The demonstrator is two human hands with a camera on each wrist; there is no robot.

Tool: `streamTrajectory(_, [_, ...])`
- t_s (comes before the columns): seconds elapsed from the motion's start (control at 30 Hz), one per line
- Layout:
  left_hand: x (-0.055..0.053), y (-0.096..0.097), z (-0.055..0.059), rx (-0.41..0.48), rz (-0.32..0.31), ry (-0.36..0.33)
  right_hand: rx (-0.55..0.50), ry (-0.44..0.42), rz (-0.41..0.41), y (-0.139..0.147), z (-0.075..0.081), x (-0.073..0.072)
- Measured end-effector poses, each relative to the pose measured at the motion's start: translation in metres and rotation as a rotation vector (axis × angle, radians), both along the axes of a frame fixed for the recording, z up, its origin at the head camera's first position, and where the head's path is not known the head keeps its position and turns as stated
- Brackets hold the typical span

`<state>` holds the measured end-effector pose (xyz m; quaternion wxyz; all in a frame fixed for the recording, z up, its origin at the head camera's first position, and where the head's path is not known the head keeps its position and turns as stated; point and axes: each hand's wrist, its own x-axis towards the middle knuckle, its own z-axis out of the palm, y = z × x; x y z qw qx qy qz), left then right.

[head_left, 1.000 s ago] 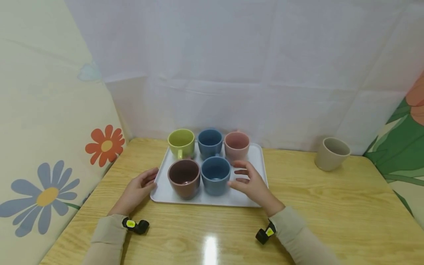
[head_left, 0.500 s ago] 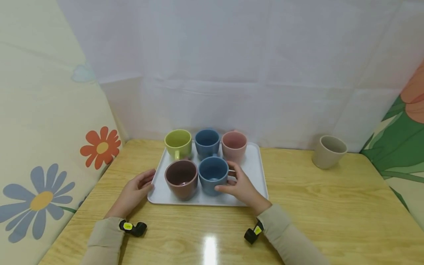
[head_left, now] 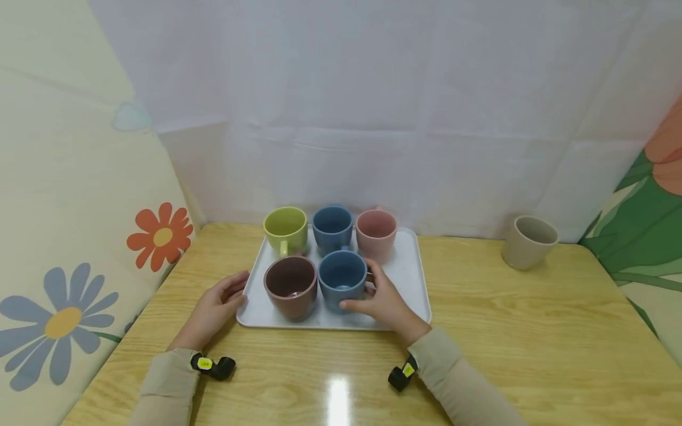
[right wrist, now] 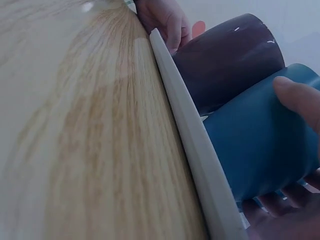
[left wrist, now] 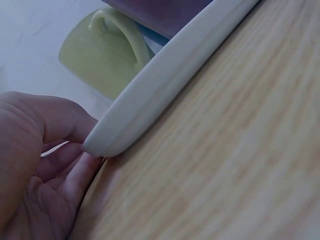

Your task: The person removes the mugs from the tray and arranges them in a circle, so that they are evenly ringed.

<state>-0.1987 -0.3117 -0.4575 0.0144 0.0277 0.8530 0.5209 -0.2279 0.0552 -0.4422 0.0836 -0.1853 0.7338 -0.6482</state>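
Tray (head_left: 410, 266) with five cups, front blue cup (head_left: 341, 291) gripped

The tray's long axis is laid side to side on the table (head_left: 533, 331). Near the middle of its front edge the front blue cup is stood upright, mouth up; its handle seems to be pointed toward the rear edge. It is held between thumb and fingers of the right hand (head_left: 391, 303), by which its right side is covered. The tray's left edge, near the front corner, is touched by bent fingers of the left hand (head_left: 214, 309); whether it is pinched cannot be told. The rear blue cup (head_left: 333, 229) is partly hidden. Six cups are counted: two blue, one brown cup (head_left: 290, 299), one green cup (head_left: 292, 235), one pink cup (head_left: 377, 236) and, by the table's rear edge, one beige cup (head_left: 524, 248).
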Motion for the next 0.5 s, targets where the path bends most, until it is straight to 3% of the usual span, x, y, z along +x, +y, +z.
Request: streamTrajectory(0.5, [0.0007, 0.0001, 0.0004, 0.0, 0.003, -0.006, 0.057, 0.05, -0.026, 0.0032, 0.0001, 0.0012])
